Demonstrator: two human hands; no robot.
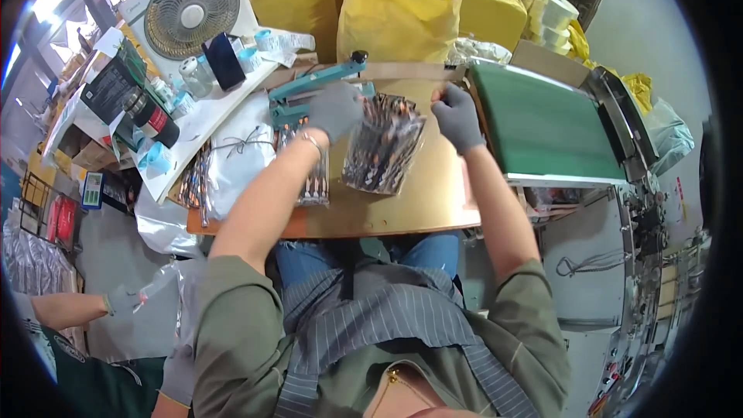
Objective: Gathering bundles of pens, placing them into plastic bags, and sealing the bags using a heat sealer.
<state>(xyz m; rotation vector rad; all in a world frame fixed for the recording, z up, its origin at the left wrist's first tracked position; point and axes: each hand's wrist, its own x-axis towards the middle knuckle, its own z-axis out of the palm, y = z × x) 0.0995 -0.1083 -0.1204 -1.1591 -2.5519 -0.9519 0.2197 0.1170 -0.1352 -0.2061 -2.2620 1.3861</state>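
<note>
On the wooden table lies a clear plastic bag [381,155] packed with slim dark pieces that have copper-orange parts. My left hand [338,111], in a grey glove, is closed at the bag's upper left corner; its fingertips are partly hidden. Just behind that hand stands a teal hand-lever sealer [298,93] with a black knob. To the right of the bag my right hand [458,120], also gloved in grey, is raised with its fingers pinched together. Whatever it may hold is too small to make out. Another filled bag [316,178] lies partly under my left forearm.
A green conveyor belt [542,120] adjoins the table's right side. Yellow sacks [398,27] stand behind. At left, a white shelf [220,108] carries a fan [190,11], a phone [224,62] and a flask [151,118]. A co-worker's gloved hand [124,300] handles clear plastic at lower left.
</note>
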